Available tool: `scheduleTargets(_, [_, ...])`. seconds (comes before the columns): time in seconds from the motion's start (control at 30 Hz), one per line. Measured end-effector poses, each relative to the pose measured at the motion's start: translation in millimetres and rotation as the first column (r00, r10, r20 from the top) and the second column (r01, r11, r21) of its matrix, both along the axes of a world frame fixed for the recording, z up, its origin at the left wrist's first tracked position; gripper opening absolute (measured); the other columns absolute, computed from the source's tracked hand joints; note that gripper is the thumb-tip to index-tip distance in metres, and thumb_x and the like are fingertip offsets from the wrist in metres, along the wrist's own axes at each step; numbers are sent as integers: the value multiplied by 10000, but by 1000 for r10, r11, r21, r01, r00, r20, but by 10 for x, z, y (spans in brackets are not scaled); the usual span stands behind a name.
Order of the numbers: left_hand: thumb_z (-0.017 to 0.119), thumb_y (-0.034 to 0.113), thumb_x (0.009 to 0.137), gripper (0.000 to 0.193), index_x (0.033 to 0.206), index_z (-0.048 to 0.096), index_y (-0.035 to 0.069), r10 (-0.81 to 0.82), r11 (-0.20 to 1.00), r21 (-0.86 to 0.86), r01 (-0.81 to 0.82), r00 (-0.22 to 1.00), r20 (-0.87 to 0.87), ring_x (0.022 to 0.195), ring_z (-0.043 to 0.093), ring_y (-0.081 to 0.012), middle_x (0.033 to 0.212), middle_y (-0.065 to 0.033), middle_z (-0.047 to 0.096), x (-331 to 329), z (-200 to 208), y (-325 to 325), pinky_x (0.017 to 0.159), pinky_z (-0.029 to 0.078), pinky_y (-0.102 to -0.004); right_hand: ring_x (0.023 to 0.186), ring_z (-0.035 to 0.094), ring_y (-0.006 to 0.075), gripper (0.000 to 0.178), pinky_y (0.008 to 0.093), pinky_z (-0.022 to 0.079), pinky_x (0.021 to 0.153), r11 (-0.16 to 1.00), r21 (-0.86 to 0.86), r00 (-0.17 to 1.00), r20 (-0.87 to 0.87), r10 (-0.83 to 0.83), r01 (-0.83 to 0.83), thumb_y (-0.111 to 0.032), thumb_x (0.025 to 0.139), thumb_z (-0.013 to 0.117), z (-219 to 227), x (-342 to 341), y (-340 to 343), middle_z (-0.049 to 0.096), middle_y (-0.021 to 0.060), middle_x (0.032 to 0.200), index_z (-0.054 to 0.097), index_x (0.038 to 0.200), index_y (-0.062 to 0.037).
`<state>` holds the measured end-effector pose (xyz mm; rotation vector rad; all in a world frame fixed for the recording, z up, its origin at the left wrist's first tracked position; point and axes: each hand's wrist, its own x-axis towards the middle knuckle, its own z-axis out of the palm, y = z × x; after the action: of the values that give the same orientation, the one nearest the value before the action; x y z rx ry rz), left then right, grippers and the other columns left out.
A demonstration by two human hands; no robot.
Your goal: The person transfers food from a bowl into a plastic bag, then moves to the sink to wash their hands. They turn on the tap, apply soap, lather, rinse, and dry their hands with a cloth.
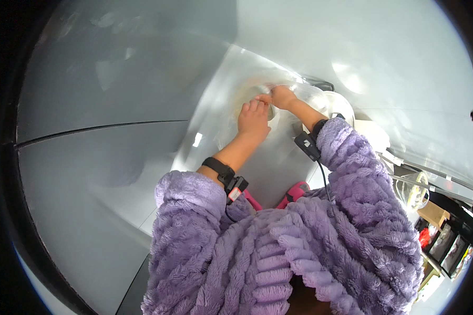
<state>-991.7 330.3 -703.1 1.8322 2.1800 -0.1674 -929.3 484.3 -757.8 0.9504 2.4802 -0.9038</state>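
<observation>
Both my hands are close together over thin, clear plastic film [291, 123] in the corner between grey panels. My left hand [253, 122] has its fingers bent down beside a small round rim, which the film and hands partly hide. Just beyond and to the right, my right hand [283, 97] is closed, its fingertips turned away from view and slightly blurred. The film seems pinched in the fingers of both hands. Glare makes the film's edges hard to follow.
A white round container [344, 105] and a black item [321, 85] stand right of my hands. Metal rails [436, 176], a cardboard box [433, 214] and a dark shelf unit [452, 247] are at the right. Pink shoes [294, 193] show below me.
</observation>
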Motion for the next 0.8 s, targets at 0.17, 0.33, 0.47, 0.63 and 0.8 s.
scheduleTargets(0.17, [642, 605, 657, 912, 1347, 333, 95, -131, 984, -133, 115, 984, -117, 1179, 322, -175, 1289, -7, 397, 1, -70, 81, 915, 275, -302, 921, 609, 322, 816, 389, 464, 808, 1000, -6, 999, 37, 11, -11, -653, 747, 527, -10, 46, 12, 650, 195, 882, 455, 1278, -38])
scheduleTargets(0.33, [612, 689, 618, 951, 1332, 373, 109, -166, 970, -215, 116, 960, -227, 1176, 312, -179, 1265, 2, 409, 40, -196, 213, 919, 254, -302, 919, 608, 331, 712, 392, 463, 815, 998, 13, 997, 22, -69, 68, -613, 786, 474, -79, 62, -22, 642, 217, 897, 565, 1135, 1])
scheduleTargets(0.47, [593, 728, 590, 905, 1242, 489, 110, -169, 973, -200, 111, 938, -303, 1140, 325, -180, 1211, 15, 451, 84, -263, 340, 913, 247, -300, 921, 608, 336, 663, 395, 463, 818, 989, 43, 988, 63, -142, 140, -589, 805, 447, -134, 40, -50, 632, 239, 922, 650, 940, 27])
scheduleTargets(0.63, [588, 749, 565, 887, 1181, 550, 112, -176, 953, -290, 86, 937, -302, 1089, 344, -169, 1150, 37, 486, 59, -298, 408, 901, 247, -292, 968, 578, 346, 652, 401, 456, 842, 979, 88, 977, 93, -194, 186, -585, 807, 444, -167, -24, -132, 623, 231, 948, 653, 949, 17])
scheduleTargets(0.8, [594, 734, 581, 867, 1187, 536, 117, -168, 934, -347, 84, 961, -220, 1097, 348, -164, 1129, 47, 494, 8, -389, 395, 893, 249, -295, 1011, 553, 363, 649, 415, 455, 857, 974, 201, 972, 185, -143, 105, -586, 804, 470, -90, -70, -199, 598, 218, 1048, 609, 1080, -15])
